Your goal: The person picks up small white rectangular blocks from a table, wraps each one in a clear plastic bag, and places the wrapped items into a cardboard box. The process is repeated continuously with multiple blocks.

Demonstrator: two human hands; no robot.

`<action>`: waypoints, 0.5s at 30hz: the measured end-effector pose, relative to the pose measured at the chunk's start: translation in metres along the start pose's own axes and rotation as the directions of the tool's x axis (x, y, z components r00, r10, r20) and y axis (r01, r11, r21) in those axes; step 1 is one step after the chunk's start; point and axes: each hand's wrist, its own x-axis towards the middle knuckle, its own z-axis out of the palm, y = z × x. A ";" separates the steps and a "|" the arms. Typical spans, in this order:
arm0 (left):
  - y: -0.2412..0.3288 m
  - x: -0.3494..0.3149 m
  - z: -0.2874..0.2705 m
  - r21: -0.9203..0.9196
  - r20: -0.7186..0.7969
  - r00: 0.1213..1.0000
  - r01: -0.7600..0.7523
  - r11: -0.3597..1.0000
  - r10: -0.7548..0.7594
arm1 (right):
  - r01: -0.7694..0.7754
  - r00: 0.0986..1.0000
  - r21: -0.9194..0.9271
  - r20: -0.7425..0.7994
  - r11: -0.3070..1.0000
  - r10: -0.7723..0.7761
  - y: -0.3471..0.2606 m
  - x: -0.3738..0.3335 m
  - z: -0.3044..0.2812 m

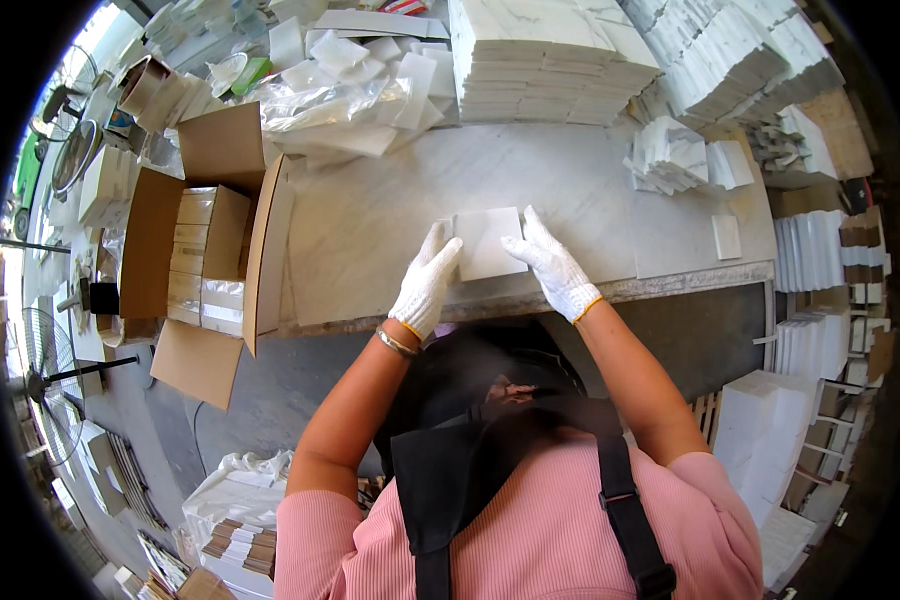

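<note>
A white square tile [488, 243], or a small stack of them, is held level at the table's front edge, straight in front of me. My left hand [427, 280], in a white knit glove, grips its left side. On the opposite side my right hand [557, 268], gloved alike, holds the right edge with the thumb on top and the fingers along the side. The fingers' undersides are hidden, and the tile's thickness cannot be made out. Under both hands lies the pale marble tabletop [370, 215].
Left on the table stands an open cardboard box [268, 255] packed with small cartons [192, 245]. Foam sheets and clear plastic [355, 105] lie behind. Tall stacks of marble tiles [540, 60] fill the back; loose tiles [665, 155] and one small tile [726, 237] lie right. A fan [45, 380] stands far left.
</note>
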 end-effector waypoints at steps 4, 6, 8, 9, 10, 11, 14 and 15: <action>0.002 -0.023 0.004 0.076 -0.083 0.992 -0.092 0.993 0.098 | 0.063 0.998 0.037 -0.033 0.997 -0.062 0.024 0.008 -0.022; -0.002 -0.052 0.006 0.108 -0.148 0.986 -0.055 0.993 0.070 | 0.038 0.995 -0.022 -0.088 0.999 -0.040 0.020 -0.011 -0.026; -0.011 -0.086 -0.001 0.161 -0.195 0.980 0.074 0.984 -0.042 | -0.042 0.986 -0.205 -0.167 0.978 0.007 0.025 -0.038 -0.033; -0.032 -0.099 -0.009 0.151 -0.230 0.972 0.095 0.984 -0.058 | -0.124 0.983 -0.266 -0.164 0.956 0.082 0.027 -0.052 -0.039; -0.053 -0.110 -0.016 0.146 -0.259 0.963 0.118 0.982 -0.077 | -0.203 0.973 -0.322 -0.170 0.925 0.155 0.031 -0.064 -0.045; -0.057 -0.122 -0.015 0.195 -0.270 0.953 0.197 0.961 -0.140 | -0.243 0.968 -0.409 -0.161 0.879 0.193 0.039 -0.075 -0.051; -0.096 -0.123 -0.024 0.607 -0.322 0.946 0.192 0.772 0.019 | -0.279 0.952 -0.729 -0.125 0.626 0.278 0.066 -0.090 -0.065; -0.100 -0.118 -0.021 0.590 -0.318 0.946 0.147 0.794 0.061 | -0.201 0.978 -0.785 -0.125 0.586 0.169 0.084 -0.091 -0.070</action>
